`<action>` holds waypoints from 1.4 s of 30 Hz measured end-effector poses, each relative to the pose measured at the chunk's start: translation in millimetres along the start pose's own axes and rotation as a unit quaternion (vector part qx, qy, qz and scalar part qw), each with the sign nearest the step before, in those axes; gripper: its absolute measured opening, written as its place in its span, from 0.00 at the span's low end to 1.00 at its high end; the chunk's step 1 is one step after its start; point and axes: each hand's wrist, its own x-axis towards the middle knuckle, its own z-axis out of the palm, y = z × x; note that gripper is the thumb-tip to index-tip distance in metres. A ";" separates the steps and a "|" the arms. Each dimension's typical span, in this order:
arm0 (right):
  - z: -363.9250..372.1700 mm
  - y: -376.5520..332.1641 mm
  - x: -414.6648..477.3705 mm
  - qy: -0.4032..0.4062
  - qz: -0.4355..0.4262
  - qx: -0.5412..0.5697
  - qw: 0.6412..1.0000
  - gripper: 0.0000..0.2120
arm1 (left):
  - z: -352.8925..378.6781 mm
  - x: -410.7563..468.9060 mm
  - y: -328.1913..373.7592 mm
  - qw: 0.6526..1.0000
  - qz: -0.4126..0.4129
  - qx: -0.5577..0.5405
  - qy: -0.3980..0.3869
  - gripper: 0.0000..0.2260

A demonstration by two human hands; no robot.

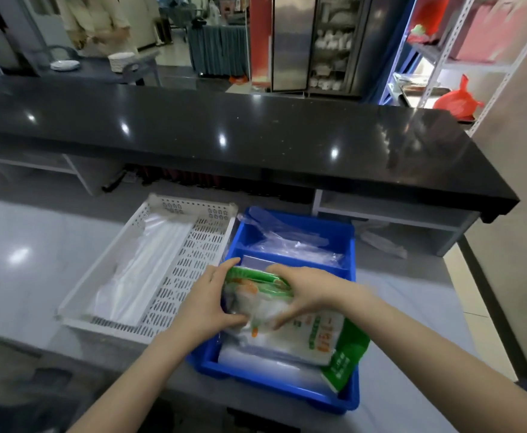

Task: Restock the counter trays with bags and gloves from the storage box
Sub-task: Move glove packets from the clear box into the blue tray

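A blue divided tray stands on the grey counter, with loose clear plastic bags in its far compartment. Over its near compartment I hold a green-and-white printed packet. My left hand grips the packet's left side and my right hand grips its top and right side. More green-and-white packets and clear bags lie under it in the near compartment. To the left, a white perforated tray holds flat clear plastic bags.
A black glossy raised counter runs across behind the trays, with open shelves under it. A person stands far back left by stacked plates. A wall and metal shelving are on the right.
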 end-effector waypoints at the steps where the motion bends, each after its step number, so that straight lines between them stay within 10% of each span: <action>1: -6.0 2.2 -1.6 -0.016 0.007 0.054 0.998 0.35 | -4.4 -2.5 -0.4 1.000 0.006 -0.010 -0.004 0.48; 8: -14.9 16.8 9.7 0.012 0.000 0.052 0.999 0.16 | -17.7 -7.0 21.0 0.976 0.151 0.118 0.103 0.24; 15: -15.3 20.3 14.8 -0.006 0.002 0.015 1.000 0.32 | -13.6 7.1 16.4 0.984 0.162 0.070 -0.014 0.09; 20: -17.9 14.8 19.8 0.012 0.006 -0.016 1.000 0.13 | -21.7 22.4 6.4 0.982 0.177 0.040 -0.044 0.09; 34: -136.3 50.2 -45.6 0.161 0.216 -0.105 0.957 0.18 | -4.1 127.4 16.5 0.975 0.210 0.051 -0.055 0.09; 42: -132.0 75.0 -59.9 0.204 0.250 -0.182 0.929 0.19 | 60.8 191.5 29.9 0.953 0.175 0.194 -0.150 0.27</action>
